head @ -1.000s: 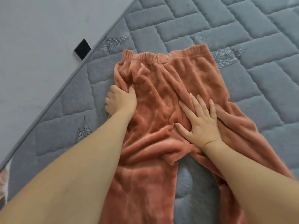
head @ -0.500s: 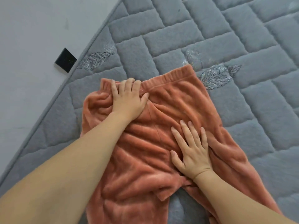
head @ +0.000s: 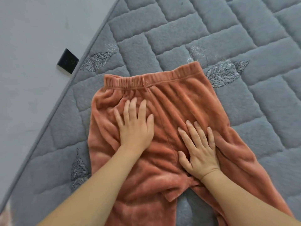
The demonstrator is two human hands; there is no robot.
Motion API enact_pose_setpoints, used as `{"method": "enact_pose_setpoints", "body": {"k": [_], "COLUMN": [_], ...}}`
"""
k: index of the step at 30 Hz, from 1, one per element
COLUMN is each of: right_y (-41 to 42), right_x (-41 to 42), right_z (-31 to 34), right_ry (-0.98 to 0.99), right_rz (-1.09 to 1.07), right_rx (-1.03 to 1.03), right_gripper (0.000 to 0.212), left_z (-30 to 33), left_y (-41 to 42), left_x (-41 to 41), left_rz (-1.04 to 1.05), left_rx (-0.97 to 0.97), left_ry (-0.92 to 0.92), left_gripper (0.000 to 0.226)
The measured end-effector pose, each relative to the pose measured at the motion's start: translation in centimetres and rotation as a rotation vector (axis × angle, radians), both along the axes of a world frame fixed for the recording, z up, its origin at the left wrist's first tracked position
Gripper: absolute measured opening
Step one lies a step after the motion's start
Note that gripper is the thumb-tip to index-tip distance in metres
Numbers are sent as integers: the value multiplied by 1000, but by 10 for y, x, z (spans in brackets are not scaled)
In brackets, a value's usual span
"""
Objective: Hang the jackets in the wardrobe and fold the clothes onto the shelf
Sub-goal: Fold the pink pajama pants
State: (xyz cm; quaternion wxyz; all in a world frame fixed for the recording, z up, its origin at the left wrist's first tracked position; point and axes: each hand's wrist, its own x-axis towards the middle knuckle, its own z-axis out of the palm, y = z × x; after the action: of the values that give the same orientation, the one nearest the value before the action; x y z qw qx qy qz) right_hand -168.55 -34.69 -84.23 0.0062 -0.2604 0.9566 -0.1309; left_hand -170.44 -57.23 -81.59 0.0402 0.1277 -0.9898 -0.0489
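1. Grey quilted mattress (head: 211, 30): bare surface beyond the trousers' waistband and to their right; piped edge runs just left of them.
2. Orange fleece trousers (head: 179, 98): flat on the mattress, waistband far side (creased).
3. Left hand (head: 135, 126): fingers straight, flat on the trousers, gripping nothing.
4. Right hand (head: 198, 152): likewise flat, near the crotch.
5. Black square (head: 68, 61): left of the trousers, beyond the mattress edge.

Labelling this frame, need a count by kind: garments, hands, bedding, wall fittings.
Garments: 1, the orange fleece trousers
Hands: 2, left hand and right hand, both flat on the trousers
Bedding: 1, the grey quilted mattress
Wall fittings: 1, the black socket plate
Total: 5
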Motion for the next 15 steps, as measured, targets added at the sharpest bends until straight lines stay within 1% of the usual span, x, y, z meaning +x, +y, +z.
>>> {"method": "enact_pose_setpoints", "body": {"k": [1, 3, 5, 6, 7, 9, 10, 11, 12, 13, 15], "right_y": [1, -1, -6, -8, -9, -9, -11, -15, -19, -23, -25], "right_x": [-1, -2, 0, -1, -5, -39, -64, -85, -101, -113, -135], "right_z": [0, 2, 7, 12, 18, 35, 41, 45, 46, 47, 55], "right_ry": [-6, -30, -20, -14, -7, -6, -61, -151, -225, -261, -244], "right_rz": [1, -4, -18, -61, -160, -496, -681, -819, -863, -815, -590], "right_rx": [10, 9, -40, -96, -179, -316, -285, -149, -13, 54, 1], "right_gripper": [70, 69, 67, 67, 68, 73, 77, 77, 73, 62, 34], "left_z": [-9, -18, -20, -21, -23, -27, -28, -29, -29, -30, -29], "left_y": [-2, -5, -4, -4, -5, -6, -6, -7, -6, -7, -7], "left_x": [9, 6, 0, 0, 2, 4, 2, 0, 0, 0, 2], "left_rz": [17, 56, 66, 68, 68, 76, 79, 77, 74, 70, 68], "left_rx": [-10, -19, -32, -32, -28, -29, -21, -10, -5, -6, -5], "left_ry": [-86, -175, -208, -205, -196, -157, -143, -137, -136, -132, -128], "left_gripper": [62, 66, 68, 68, 68, 69, 70, 70, 71, 71, 71]}}
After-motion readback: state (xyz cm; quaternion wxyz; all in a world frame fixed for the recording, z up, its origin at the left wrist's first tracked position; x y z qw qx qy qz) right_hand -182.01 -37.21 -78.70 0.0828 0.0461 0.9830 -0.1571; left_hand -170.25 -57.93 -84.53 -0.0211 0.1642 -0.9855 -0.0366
